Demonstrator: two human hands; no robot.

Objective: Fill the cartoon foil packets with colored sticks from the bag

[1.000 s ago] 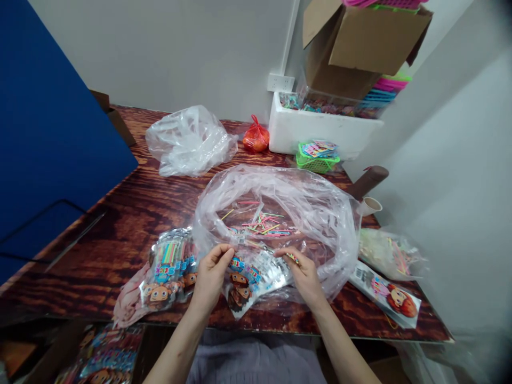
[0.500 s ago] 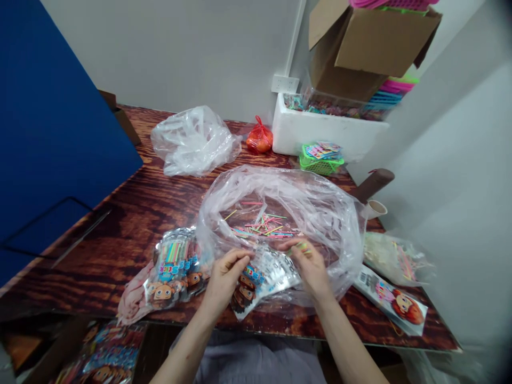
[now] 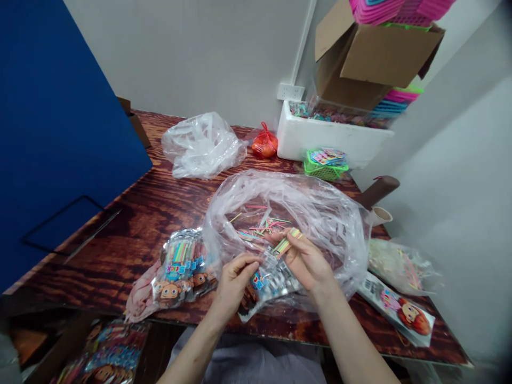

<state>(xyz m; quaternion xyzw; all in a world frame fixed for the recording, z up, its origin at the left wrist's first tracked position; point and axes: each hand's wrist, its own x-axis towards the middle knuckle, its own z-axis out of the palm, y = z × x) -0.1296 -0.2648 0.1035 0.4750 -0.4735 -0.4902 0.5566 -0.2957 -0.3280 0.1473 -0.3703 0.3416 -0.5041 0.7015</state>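
My left hand [image 3: 235, 281] pinches the edge of a printed silver pouch [image 3: 276, 282] with a cartoon figure on it. My right hand [image 3: 307, 262] grips a small bundle of coloured sticks [image 3: 283, 246], slanted over the pouch's upper edge. Whether the stick ends are inside the pouch, I cannot tell. Behind both hands, loose coloured sticks [image 3: 267, 228] lie within a large clear plastic bag [image 3: 236, 194] with its sides bunched in a ring. To the left is a pile of filled pouches [image 3: 178, 272], their sticks showing through the front.
A pink cloth [image 3: 138, 298] lies beside the filled pouches. On the right are a flat pack of printed pouches [image 3: 400, 312], a clear bag of sticks [image 3: 404, 266] and a paper cup [image 3: 381, 215]. Farther back stand a green basket [image 3: 326, 169] and a white foam box [image 3: 336, 136].
My right hand has turned and brought the stick bundle leftward to the pouch's upper edge. My left hand stays on the pouch. The whole view has shifted slightly.
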